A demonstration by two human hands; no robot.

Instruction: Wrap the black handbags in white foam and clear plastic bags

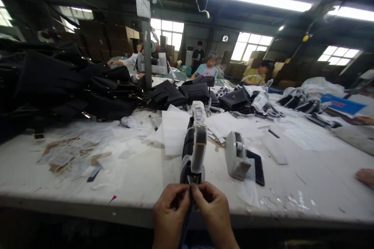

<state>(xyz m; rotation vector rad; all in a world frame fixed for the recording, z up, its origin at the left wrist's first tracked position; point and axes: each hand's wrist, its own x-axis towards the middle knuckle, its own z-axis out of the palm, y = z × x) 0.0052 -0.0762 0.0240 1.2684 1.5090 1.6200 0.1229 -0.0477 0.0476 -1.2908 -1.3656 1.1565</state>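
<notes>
A black handbag [187, 146] stands end-on at the table's front edge, with white wrapping [198, 157] around its handle. From its near end a dark strap [186, 221] runs down toward me. My left hand [169, 208] and my right hand [215, 206] meet at this end, thumbs and forefingers pinched together on the strap. The exact spot they pinch is partly covered by the fingertips. To the right of the bag are a grey-white tape dispenser [237, 159] and a black phone-like slab [257, 167].
Black bags [49, 81] are heaped high at left, and more bags [193, 92] lie across the table. Small packets [70, 153] and white sheets [175, 130] are scattered about. A pole [147, 46] rises behind. Another person's hand [365, 176] rests at the right edge; several people are beyond.
</notes>
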